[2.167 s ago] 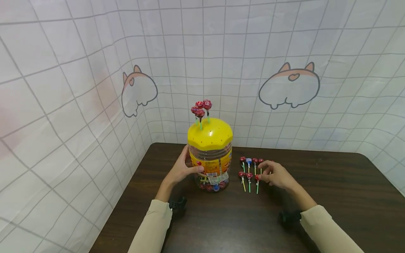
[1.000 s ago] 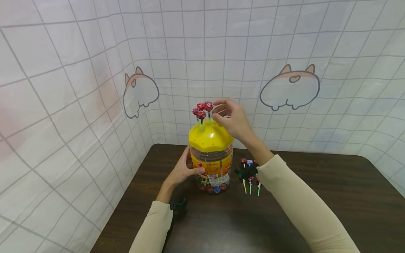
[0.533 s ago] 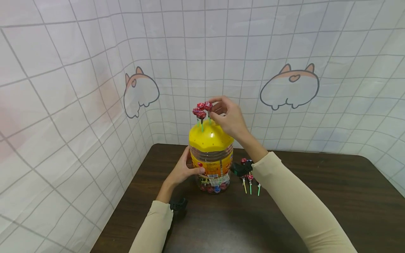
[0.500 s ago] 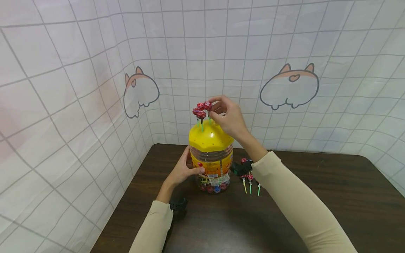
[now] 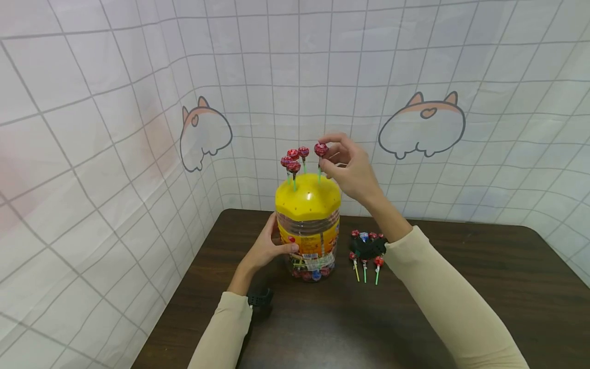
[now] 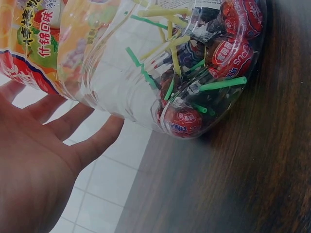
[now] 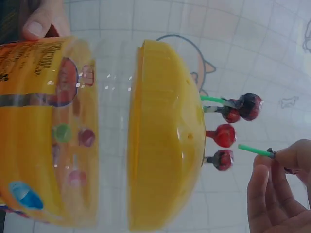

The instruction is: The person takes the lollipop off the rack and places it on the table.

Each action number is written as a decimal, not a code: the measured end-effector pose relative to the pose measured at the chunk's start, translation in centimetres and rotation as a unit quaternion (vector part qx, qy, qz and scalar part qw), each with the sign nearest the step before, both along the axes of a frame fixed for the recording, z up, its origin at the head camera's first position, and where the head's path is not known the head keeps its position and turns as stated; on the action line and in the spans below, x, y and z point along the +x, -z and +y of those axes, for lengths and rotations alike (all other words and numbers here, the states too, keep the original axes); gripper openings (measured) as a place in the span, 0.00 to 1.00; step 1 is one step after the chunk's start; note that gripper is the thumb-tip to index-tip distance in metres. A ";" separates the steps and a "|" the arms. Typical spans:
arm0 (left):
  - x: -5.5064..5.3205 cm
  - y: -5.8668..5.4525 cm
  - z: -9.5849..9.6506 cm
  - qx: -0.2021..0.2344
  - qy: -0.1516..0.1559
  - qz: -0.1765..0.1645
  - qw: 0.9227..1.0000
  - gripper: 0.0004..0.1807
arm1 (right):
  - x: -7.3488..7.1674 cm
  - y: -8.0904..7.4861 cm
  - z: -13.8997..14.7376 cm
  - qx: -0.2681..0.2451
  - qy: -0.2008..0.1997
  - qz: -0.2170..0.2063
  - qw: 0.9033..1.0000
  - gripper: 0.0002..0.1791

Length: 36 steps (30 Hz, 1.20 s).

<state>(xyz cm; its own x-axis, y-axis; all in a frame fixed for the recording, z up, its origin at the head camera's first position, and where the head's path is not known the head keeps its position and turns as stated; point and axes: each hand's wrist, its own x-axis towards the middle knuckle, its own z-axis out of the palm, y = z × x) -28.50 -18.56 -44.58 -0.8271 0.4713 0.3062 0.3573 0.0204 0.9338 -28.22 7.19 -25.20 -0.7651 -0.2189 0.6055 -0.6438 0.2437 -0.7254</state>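
A clear plastic candy jar (image 5: 310, 241) with an orange label and a yellow domed lid (image 5: 309, 197) stands upright on the table. My left hand (image 5: 267, 252) holds its left side, thumb on the label and fingers behind; in the left wrist view, wrapped lollipops lie in the jar's bottom. Several red lollipops (image 5: 293, 167) stand on green sticks in the lid's holes. Over the lid's right part, my right hand (image 5: 351, 166) pinches another red lollipop (image 5: 321, 149) near its head. In the right wrist view, that lollipop's green stick (image 7: 253, 150) points at the lid, its end apart from it.
Right of the jar, several lollipops (image 5: 378, 262) lie in two rows on the dark wooden table (image 5: 322, 328). A black wrist device (image 5: 367, 248) overlaps the rows. A white grid-patterned cloth (image 5: 304, 77) hangs behind and at the left.
My right hand has gone from the lollipops on the table up to the lid, then lately a little to the right, bringing the held lollipop into sight. My left hand keeps its hold.
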 end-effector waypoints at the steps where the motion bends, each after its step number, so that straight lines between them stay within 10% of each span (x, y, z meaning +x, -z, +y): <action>1: 0.0 0.0 0.0 0.001 0.001 -0.001 1.000 0.50 | 0.2 0.2 0.5 0.001 -0.002 -0.006 1.000 0.21; 36: -0.2 0.2 0.0 -0.015 -0.011 0.009 1.000 0.49 | 5.1 15.6 14.7 0.060 0.048 -0.161 0.984 0.21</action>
